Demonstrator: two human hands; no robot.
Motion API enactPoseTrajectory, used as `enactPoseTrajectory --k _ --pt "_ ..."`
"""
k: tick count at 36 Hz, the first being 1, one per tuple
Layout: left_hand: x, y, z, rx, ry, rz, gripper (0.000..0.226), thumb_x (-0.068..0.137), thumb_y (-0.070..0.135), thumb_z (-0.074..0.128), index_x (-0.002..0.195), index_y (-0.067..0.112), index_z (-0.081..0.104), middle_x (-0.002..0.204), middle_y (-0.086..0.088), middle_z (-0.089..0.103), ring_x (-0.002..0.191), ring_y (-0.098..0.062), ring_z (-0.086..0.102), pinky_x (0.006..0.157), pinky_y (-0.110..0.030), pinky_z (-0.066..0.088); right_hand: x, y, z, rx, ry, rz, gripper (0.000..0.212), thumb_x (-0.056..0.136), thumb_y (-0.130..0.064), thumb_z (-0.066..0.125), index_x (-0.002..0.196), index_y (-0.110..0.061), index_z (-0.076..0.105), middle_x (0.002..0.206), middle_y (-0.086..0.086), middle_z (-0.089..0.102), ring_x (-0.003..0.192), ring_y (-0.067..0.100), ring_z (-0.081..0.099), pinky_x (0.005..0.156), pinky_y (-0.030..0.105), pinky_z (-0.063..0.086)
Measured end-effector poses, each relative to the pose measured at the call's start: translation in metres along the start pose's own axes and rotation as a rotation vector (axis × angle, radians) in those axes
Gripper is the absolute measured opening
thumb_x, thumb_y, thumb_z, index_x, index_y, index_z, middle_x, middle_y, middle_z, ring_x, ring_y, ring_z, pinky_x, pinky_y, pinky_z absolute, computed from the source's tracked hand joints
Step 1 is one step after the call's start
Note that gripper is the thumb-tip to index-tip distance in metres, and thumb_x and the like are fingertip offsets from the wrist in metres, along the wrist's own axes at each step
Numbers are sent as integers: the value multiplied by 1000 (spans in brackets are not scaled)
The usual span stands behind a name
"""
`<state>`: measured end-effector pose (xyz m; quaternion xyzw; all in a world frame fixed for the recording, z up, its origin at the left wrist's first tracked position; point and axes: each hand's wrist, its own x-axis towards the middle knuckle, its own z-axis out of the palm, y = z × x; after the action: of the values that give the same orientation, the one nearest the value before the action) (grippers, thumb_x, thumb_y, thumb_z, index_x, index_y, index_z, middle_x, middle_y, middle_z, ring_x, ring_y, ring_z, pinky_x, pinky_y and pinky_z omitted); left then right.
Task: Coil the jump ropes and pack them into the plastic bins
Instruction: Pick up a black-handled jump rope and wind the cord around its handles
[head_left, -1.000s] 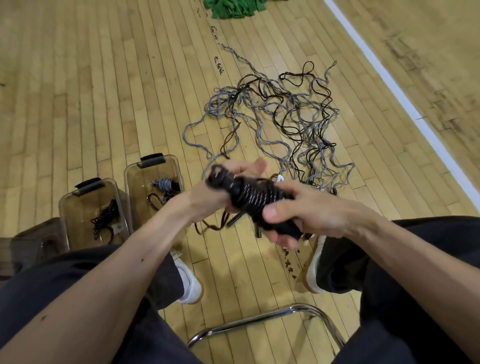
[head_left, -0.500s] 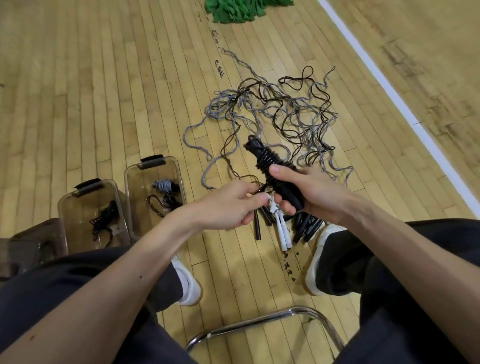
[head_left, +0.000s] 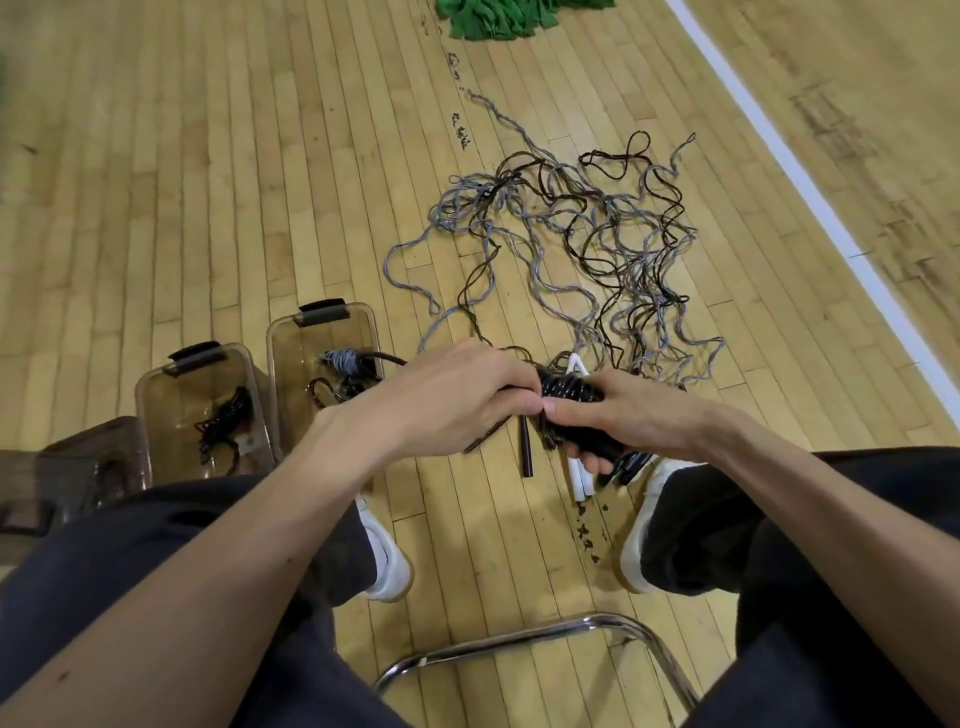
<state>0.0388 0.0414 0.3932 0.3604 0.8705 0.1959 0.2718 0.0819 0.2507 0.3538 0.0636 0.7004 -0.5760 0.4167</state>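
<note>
A black jump rope wound round its handles (head_left: 569, 391) is held above the floor between my knees. My right hand (head_left: 628, 415) grips the bundle from the right, thumb on top. My left hand (head_left: 457, 400) pinches the rope's loose end at the bundle's left side. A tangle of grey and black ropes (head_left: 582, 249) lies on the wooden floor beyond my hands. Two clear plastic bins stand at the left: the nearer-left bin (head_left: 156, 384) holds a black coil, the right bin (head_left: 291, 332) holds a grey and a black coil.
Loose handles, white (head_left: 579, 480) and dark (head_left: 525, 452), lie on the floor under my hands. A brown bin (head_left: 67, 467) sits at far left. Green cloth (head_left: 498, 18) lies at the top. A chrome chair frame (head_left: 519, 639) is below, my white shoes on either side.
The black bundle, raised and tilted upward half a second ago, has come down and turned level. My left hand has moved in against its left end.
</note>
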Motion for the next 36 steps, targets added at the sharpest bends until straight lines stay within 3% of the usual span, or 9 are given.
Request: enactPoseTrajectory --k 6,11,13,16,20,23,27,32,36 --pt "1 -2 -4 -157 67 41 30 100 41 52 100 21 75 88 -1 67 86 -19 59 79 -48 47 -5 -5 10 14 -191 15 48 101 -51 37 97 -9 60 73 3 65 62 16 59 63 27 51" --pt "3 -3 -3 -271 93 50 34 90 54 60 97 27 78 89 2 68 88 -19 62 80 -51 49 -6 -2 11 49 -268 39 78 89 -63 38 121 6 52 84 12 63 63 19 59 60 25 54" --pt "4 -2 -4 -332 113 35 35 83 59 65 92 28 79 87 6 69 88 -16 63 81 -48 50 -8 0 11 48 -313 48 83 85 -66 38 121 7 51 81 11 63 62 17 59 60 26 53" --pt "6 1 -8 -398 128 28 35 70 57 76 79 23 78 77 1 71 77 -18 64 73 -42 52 -12 -1 15 56 -388 62 72 84 -68 35 108 -3 55 78 9 63 57 15 58 58 26 50" --pt "5 5 -10 -553 89 24 39 58 46 85 77 13 74 70 4 69 63 -4 58 62 -20 48 -15 -3 16 103 -497 60 72 84 -68 38 108 -2 54 76 9 62 53 13 56 56 24 49" --pt "5 5 -11 -681 32 24 40 61 35 87 83 7 68 71 -4 67 63 -8 58 62 -21 48 -17 -4 12 181 -600 31 82 82 -74 48 115 1 55 76 10 62 52 12 57 54 21 51" --pt "6 0 -12 -842 7 24 21 73 33 81 79 19 68 81 -2 69 76 -13 65 72 -26 53 -17 -6 8 377 -653 1 80 81 -73 63 109 1 56 74 11 64 51 14 59 51 23 50" --pt "10 0 -4 -971 93 -48 13 82 35 68 74 25 70 79 6 69 76 -9 64 70 -25 50 -11 -4 8 490 -549 -108 71 87 -63 64 114 1 51 73 17 61 49 19 60 47 25 51" --pt "12 -1 4 -1010 177 -155 27 101 14 54 79 13 68 71 5 65 68 -8 60 58 -21 48 -9 -2 3 502 -441 -145 84 86 -66 64 121 9 49 75 17 58 54 20 58 51 26 52"
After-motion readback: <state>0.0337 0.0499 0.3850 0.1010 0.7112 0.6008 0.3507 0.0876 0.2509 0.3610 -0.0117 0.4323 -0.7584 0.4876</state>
